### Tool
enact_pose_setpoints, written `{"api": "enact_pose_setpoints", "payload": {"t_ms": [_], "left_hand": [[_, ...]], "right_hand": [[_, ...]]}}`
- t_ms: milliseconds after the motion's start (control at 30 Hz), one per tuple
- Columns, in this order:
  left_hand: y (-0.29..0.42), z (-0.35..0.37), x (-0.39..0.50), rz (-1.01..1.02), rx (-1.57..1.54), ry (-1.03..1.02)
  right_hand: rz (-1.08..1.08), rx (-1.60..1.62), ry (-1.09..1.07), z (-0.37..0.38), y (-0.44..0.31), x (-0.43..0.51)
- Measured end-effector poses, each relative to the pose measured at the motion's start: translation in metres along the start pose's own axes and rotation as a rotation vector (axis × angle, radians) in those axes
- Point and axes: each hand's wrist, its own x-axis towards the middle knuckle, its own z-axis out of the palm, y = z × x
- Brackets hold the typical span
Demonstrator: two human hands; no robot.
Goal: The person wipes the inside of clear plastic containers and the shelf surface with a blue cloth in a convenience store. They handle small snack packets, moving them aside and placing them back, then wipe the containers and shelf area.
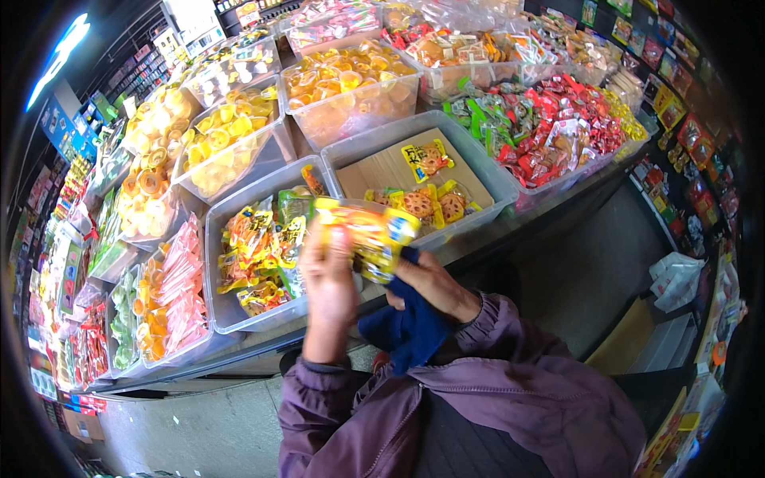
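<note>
My left hand [327, 272] grips a blurred yellow snack packet [366, 230] by its left side. My right hand [433, 279] holds a dark blue cloth [409, 319] at the packet's lower right; whether its fingers also pinch the packet is hard to tell. Just beyond, a clear plastic bin [499, 206] lined with a cardboard sheet [376, 170] holds a few yellow packets with lotus root slices pictured, one of them a loose packet [428, 160] at the back. Left of it, another clear bin [218, 308] contains mixed yellow and green snack packets [254, 245].
Red and green wrapped snacks [556, 128] fill a bin at right. Jelly cups [349, 74] fill bins behind, and pink packets [182, 287] stand at left. A white plastic bag [675, 281] lies at right by a cardboard box [621, 340]. Shelves line the right side.
</note>
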Motion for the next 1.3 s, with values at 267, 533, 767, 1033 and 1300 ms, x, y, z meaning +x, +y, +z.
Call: {"api": "enact_pose_setpoints", "payload": {"t_ms": [267, 533, 767, 1033, 1300], "left_hand": [[0.023, -0.048, 0.074, 0.570, 1.213, 0.040], [-0.091, 0.038, 0.085, 0.277, 1.262, -1.098], [-0.128, 0.044, 0.101, 0.291, 1.338, -1.234], [-0.023, 0.039, 0.074, -0.677, -0.154, -0.195], [-0.037, 0.073, -0.034, -0.528, -0.274, -0.015]], "right_hand": [[0.078, -0.015, 0.046, -0.014, -0.010, -0.016], [0.031, -0.085, 0.118, -0.013, -0.009, -0.029], [0.021, -0.073, 0.197, -0.031, -0.002, -0.034], [-0.576, -0.247, 0.691, -0.058, -0.046, -0.020], [-0.926, -1.401, 0.698, -0.020, -0.028, 0.019]]}}
